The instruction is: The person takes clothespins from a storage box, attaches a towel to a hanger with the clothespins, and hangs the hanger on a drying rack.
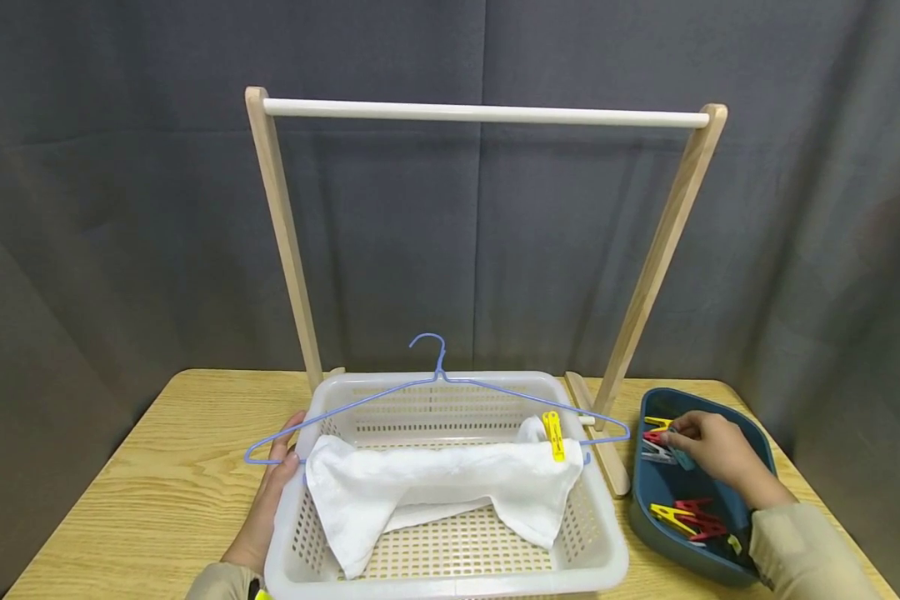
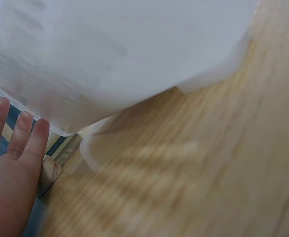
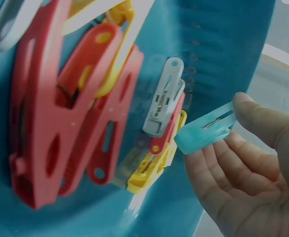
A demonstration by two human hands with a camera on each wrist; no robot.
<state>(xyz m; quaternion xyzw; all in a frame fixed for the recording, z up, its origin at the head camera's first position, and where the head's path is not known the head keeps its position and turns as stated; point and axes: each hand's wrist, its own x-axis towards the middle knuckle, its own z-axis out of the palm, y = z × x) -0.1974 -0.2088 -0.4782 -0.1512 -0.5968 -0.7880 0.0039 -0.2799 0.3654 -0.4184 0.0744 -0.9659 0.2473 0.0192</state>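
Observation:
My right hand (image 1: 720, 450) is over the dark blue bin (image 1: 648, 517) and pinches a teal clothespin (image 3: 203, 133) between thumb and fingers. At the left of the white basket (image 1: 450, 587), my left hand (image 1: 268, 508) has its fingers extended along the basket's side, next to the left end of a blue hanger (image 1: 360, 403). A white cloth (image 1: 435, 468) is draped over the hanger's lower bar, its lower part hanging into the basket. Near the cloth's right end, a yellow clothespin (image 1: 553, 436) clips it to the bar.
Behind the basket stands a wooden rack (image 1: 285, 225) with a white crossbar (image 1: 480, 112). The bin holds several clothespins, including large red ones (image 3: 50, 103), a grey one (image 3: 164, 98) and yellow ones (image 1: 671, 517). All stand on a wooden table (image 1: 157, 467) before a grey curtain.

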